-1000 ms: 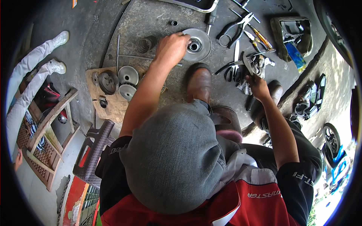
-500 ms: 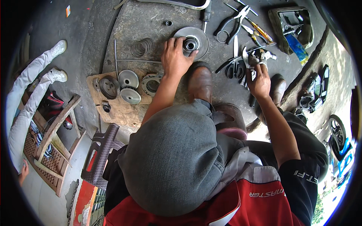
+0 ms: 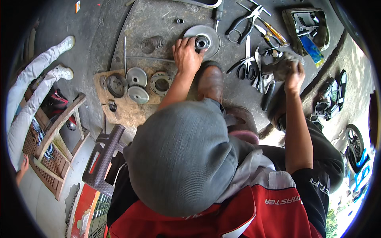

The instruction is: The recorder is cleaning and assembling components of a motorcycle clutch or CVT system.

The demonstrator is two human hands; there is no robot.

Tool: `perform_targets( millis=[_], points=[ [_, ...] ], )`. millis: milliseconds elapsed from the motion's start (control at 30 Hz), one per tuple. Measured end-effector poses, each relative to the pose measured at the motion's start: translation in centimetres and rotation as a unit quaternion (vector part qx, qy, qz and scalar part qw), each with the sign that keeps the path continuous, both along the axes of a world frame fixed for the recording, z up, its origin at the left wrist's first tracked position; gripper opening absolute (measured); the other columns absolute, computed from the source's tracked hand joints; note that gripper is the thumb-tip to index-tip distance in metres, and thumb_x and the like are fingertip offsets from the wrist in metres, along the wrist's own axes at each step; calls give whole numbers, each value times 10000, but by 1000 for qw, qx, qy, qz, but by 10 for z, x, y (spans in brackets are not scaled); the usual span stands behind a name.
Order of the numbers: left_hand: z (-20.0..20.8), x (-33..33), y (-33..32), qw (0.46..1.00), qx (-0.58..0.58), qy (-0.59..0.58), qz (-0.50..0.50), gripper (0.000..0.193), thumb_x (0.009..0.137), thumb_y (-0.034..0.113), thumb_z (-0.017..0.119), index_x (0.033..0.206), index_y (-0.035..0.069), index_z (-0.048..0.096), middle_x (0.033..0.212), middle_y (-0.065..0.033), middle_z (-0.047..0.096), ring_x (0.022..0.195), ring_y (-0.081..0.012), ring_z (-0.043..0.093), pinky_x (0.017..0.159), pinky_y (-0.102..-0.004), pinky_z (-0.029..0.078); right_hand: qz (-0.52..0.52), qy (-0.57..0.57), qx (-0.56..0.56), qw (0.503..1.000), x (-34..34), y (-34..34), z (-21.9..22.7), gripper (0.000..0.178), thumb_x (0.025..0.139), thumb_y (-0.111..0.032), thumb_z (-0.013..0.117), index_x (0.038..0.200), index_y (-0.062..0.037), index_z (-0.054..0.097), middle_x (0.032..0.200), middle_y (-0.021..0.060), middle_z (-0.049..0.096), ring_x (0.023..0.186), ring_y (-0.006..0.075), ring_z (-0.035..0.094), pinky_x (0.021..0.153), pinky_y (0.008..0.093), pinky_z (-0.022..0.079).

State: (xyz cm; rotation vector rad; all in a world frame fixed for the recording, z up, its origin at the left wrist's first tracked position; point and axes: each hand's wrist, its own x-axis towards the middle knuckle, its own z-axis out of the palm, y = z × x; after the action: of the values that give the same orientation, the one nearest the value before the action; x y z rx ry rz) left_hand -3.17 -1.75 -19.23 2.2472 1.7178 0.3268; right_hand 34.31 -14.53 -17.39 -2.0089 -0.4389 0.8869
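Pulley disc (image 3: pixel 206 37), one round grey metal plate with a raised hub at its centre, is lying on the dark mat (image 3: pixel 158 20) near its far edge. The left hand (image 3: pixel 186 55) is resting on the disc's near rim, fingers curled over it and touching the hub. The right hand (image 3: pixel 293 71) is closing around one grey rag (image 3: pixel 281 63) above the mat's right edge. One pair of pliers (image 3: pixel 244 23) is lying just right of the disc, with scissors (image 3: pixel 246 67) nearer the person. One piece of cardboard (image 3: pixel 123 107) at the mat's left edge is carrying four round metal parts: a dark pulley (image 3: pixel 116 84), two smooth discs (image 3: pixel 137 76), and a ring-shaped housing (image 3: pixel 161 83). One coiled spring (image 3: pixel 152 43) is lying on the mat left of the left hand.
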Motion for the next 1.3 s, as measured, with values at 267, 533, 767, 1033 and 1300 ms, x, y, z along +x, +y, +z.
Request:
perform_targets(
  millis=[267, 533, 767, 1033, 1300],
  points=[
    [47, 16, -42, 952, -159, -244, 94, 498, 858, 292, 836, 1230, 41, 621, 1178, -162, 667, 1036, -280, 671, 836, -412, 551, -92, 243, 196, 945, -40, 23, 72, 289, 962, -172, 544, 1198, -38, 643, 1101, 91, 669, 1052, 210, 655, 953, 334, 516],
    [39, 72, -46, 592, -633, -499, -5, 268, 1034, 176, 628, 1232, 4, 680, 1100, -91, 726, 910, -183, 720, 796, -324, 589, 260, -125, 81, 954, -151, -12, 72, 410, 970, -256, 739, 1271, -9, 612, 1123, 146, 721, 999, 198, 684, 895, 334, 533],
    [44, 63, -42, 774, -526, -349, -44, 377, 825, 366, 889, 774, 49, 692, 671, -47, 696, 583, -104, 609, 536, -288, 472, 262, -170, -180, 933, -80, -6, 97, 441, 863, -402, 833, 933, -17, 632, 721, 121, 687, 639, 154, 598, 626, 349, 509],
    [26, -18, -26, 961, -154, -162, 162, 443, 810, 292, 891, 1038, 45, 603, 816, -63, 645, 706, -181, 614, 677, -346, 516, 344, -497, -246, 758, -36, -14, 46, 373, 853, -281, 748, 1169, -95, 682, 1221, 196, 670, 1206, 394, 578, 997, 461, 482],
    [21, -11, -40, 972, -133, -120, 150, 435, 833, 309, 848, 1075, 37, 611, 869, -125, 698, 771, -306, 710, 722, -428, 537, 376, -253, -335, 826, -91, -11, -6, 508, 916, -441, 701, 1218, -46, 595, 1241, 275, 644, 1180, 451, 617, 993, 518, 502]
  ],
)
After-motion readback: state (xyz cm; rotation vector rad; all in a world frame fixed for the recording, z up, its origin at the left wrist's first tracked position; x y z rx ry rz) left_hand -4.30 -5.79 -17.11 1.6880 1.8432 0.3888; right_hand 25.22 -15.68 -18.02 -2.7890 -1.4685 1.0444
